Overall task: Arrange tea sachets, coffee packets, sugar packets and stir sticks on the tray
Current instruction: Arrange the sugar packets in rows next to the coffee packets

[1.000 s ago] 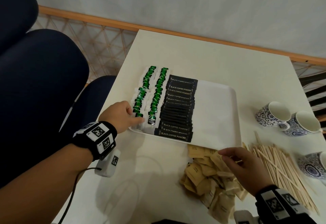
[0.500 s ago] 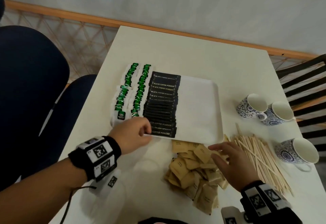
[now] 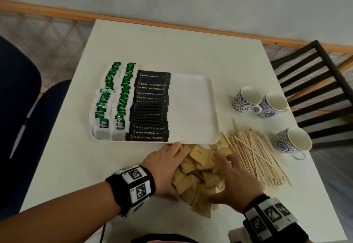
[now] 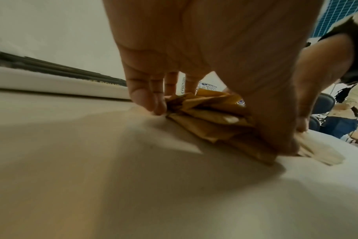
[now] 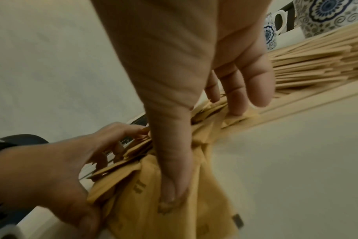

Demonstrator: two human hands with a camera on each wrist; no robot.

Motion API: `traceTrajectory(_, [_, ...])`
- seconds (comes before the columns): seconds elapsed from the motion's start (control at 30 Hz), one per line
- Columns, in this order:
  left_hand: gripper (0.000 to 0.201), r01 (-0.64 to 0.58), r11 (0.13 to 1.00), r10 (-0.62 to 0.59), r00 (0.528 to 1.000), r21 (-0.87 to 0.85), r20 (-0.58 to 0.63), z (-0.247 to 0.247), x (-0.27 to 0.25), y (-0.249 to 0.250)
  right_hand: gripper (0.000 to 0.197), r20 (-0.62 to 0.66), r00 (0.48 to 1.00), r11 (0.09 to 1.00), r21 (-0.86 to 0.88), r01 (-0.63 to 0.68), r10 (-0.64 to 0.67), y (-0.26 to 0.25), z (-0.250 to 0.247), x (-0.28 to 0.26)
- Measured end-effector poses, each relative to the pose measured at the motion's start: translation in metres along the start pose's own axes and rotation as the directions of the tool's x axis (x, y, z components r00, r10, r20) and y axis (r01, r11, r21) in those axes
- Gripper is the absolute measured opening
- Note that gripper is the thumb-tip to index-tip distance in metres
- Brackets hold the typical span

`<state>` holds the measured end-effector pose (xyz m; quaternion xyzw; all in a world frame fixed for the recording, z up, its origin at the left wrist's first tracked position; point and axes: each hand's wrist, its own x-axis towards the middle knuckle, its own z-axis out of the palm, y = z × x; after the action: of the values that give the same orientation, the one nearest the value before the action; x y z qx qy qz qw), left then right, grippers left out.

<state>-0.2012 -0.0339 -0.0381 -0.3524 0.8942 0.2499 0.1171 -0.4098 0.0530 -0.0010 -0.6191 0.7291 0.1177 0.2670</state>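
While both hands bracket the brown sugar packets (image 3: 198,175) on the table (image 3: 172,47) just below the tray (image 3: 193,109), left hand (image 3: 164,168) & right hand (image 3: 235,179) lie w/ fingers mostly straight, pressing the heap inward, prob. to gather it; nothing lifted. Tea sachets (image 3: 112,97) & coffee packets (image 3: 150,107) fill the tray's left, the bare right side likely kept for sugar & stir sticks (image 3: 256,156). Packet print unreadable; the heap's underside is hidden.

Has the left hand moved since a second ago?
Yes. The left hand has left the tray's tea-sachet corner and gone right along its near edge to the sugar packets.
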Motion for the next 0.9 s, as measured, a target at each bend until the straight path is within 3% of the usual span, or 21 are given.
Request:
traceTrajectory(0.2, [0.117,0.012,0.999,-0.011,1.000,-0.051,0.004,-0.002,-0.011,-0.009,0.100,0.002,0.997,0.981,0.180,0.073,-0.075,-0.018,0.008,0.010])
traceTrajectory(0.5, [0.122,0.125,0.986,-0.128,0.992,-0.112,-0.021,-0.004,-0.052,-0.054,0.100,-0.003,0.970,0.938,0.254,0.237,-0.244,-0.058,0.021,0.021])
traceTrajectory(0.57, [0.123,0.135,0.984,-0.137,0.990,-0.114,-0.014,-0.007,-0.056,-0.055,0.091,-0.021,0.983,0.936,0.300,0.182,-0.185,-0.046,0.013,0.021])
traceTrajectory(0.7, [0.124,0.162,0.982,-0.163,0.987,-0.097,-0.003,-0.011,-0.059,-0.052,0.045,-0.251,0.968,0.968,0.245,0.063,0.000,0.001,-0.002,0.028])
traceTrajectory(0.8, [0.123,0.187,0.979,-0.187,0.982,-0.079,0.003,-0.015,-0.059,-0.047,0.046,-0.252,0.963,0.988,0.143,-0.063,0.098,0.021,-0.007,0.038])
traceTrajectory(0.9, [0.125,0.179,0.983,-0.179,0.984,-0.033,0.006,-0.021,-0.057,-0.042,0.048,-0.206,0.975,0.996,0.022,-0.084,0.087,0.022,-0.005,0.043])
